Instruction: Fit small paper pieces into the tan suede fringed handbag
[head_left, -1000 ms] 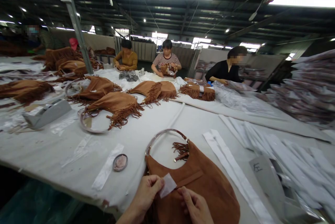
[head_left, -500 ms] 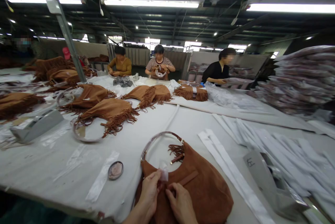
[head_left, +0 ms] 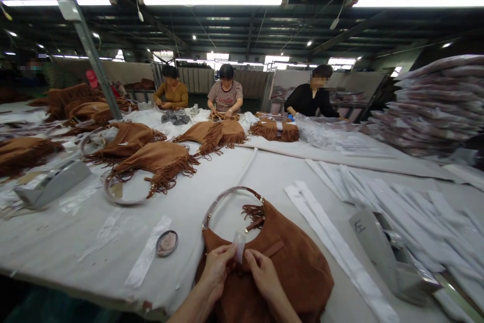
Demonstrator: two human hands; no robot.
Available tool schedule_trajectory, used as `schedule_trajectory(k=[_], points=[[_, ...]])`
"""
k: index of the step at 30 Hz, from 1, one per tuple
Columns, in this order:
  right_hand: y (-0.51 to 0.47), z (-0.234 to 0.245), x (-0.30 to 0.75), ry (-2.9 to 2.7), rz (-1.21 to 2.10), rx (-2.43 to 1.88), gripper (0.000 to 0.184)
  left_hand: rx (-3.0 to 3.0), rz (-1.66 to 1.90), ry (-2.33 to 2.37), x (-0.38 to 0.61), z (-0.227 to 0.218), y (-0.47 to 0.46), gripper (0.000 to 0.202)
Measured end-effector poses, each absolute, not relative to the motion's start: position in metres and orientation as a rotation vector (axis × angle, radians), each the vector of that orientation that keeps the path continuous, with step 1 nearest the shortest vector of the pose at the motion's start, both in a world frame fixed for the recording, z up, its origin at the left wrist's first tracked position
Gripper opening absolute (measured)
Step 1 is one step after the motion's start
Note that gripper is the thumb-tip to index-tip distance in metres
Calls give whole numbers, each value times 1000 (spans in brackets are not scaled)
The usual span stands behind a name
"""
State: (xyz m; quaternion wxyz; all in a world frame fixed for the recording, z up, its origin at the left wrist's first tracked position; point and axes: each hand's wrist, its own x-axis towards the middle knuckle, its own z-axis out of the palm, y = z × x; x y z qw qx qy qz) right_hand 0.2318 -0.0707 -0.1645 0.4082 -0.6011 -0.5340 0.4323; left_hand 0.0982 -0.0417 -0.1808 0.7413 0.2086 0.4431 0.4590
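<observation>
A brown suede handbag [head_left: 298, 267] lies on the table in front of me, its wrapped handle [head_left: 230, 194] arching away from me. A brown tassel [head_left: 252, 216] shows inside the handle's loop. My left hand [head_left: 219, 268] pinches a small piece of clear plastic film [head_left: 239, 246] over the bag's top edge. Just to the right, my right hand [head_left: 260, 272] has its thumb and finger closed at the same edge, close to the film. Whatever lies between those right fingertips is too small to make out.
Grey tape dispensers stand at right [head_left: 393, 257] and left [head_left: 53, 184]. White strips [head_left: 340, 247] lie right of the bag; a small round dish [head_left: 167, 243] sits left. Fringed brown bags [head_left: 159, 162] lie beyond. Several co-workers [head_left: 227, 93] work across the table near stacked wrapped bags [head_left: 442, 106].
My right hand has risen slightly towards the bag's top edge, and the film now stands more upright by my left fingers. Across the table, one co-worker has lowered a bag; another has turned.
</observation>
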Motion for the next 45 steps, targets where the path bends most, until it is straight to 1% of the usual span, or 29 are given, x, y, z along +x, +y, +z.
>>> schedule_trajectory(k=[2, 5, 10, 14, 18, 21, 24, 27, 30, 33, 38, 45], points=[[-68, -161, 235, -1270, 1233, -1414, 48, 468, 950, 976, 98, -180, -40, 39], [-67, -160, 238, -1102, 1387, -1376, 48, 501, 871, 994, 98, -179, -38, 41], [-68, -164, 239, -866, 1504, -1341, 43, 519, 810, 1019, 98, -176, -36, 44], [-66, -164, 234, -790, 1625, -1290, 45, 544, 755, 1025, 98, -172, -36, 46], [-63, -165, 231, -716, 1538, -1325, 47, 555, 720, 1000, 98, -170, -35, 47], [-61, -165, 237, -694, 1469, -1346, 45, 657, 781, 1007, 93, -167, -36, 45], [-59, -165, 248, -710, 1387, -1402, 44, 1091, 828, 1194, 85, -166, -43, 37], [-58, -165, 255, -748, 1323, -1458, 45, 1547, 699, 1352, 82, -167, -53, 20], [-58, -167, 255, -771, 1291, -1482, 46, 1728, 554, 1447, 88, -170, -60, 16], [-57, -169, 255, -804, 1248, -1501, 47, 1761, 494, 1519, 93, -171, -62, 14], [-57, -168, 255, -885, 1199, -1529, 46, 1741, 513, 1509, 93, -170, -61, 12], [-53, -168, 252, -1091, 1032, -1575, 53, 1698, 561, 1430, 91, -168, -61, 23]])
